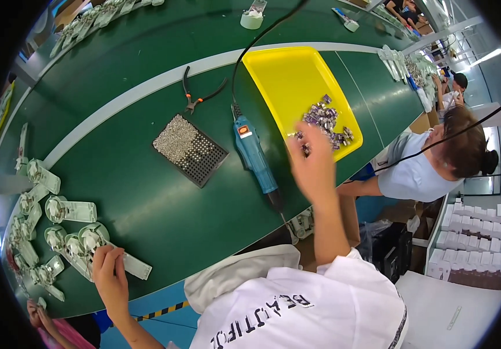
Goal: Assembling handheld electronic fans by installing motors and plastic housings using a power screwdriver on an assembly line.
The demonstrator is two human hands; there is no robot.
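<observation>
At the lower left, my left hand (111, 272) has its fingers closed over the near edge of a white plastic housing (134, 265), which has a round end and a flat long handle. Similar white housings (75, 210) lie around it on the green table. My right hand (313, 161) is over the near part of a yellow tray (279, 75), smeared by motion, so its fingers and anything in them are unclear. Beside its fingertips a pile of small shiny metal parts (324, 116) lies in the tray.
A blue electric screwdriver (253, 152) with a black cord lies left of the tray. Further left are a black perforated block (199, 166) filled partly with small silvery screws, and cutting pliers (190, 103). A co-worker (430, 154) sits at the right. White boxes (477, 238) stand beyond.
</observation>
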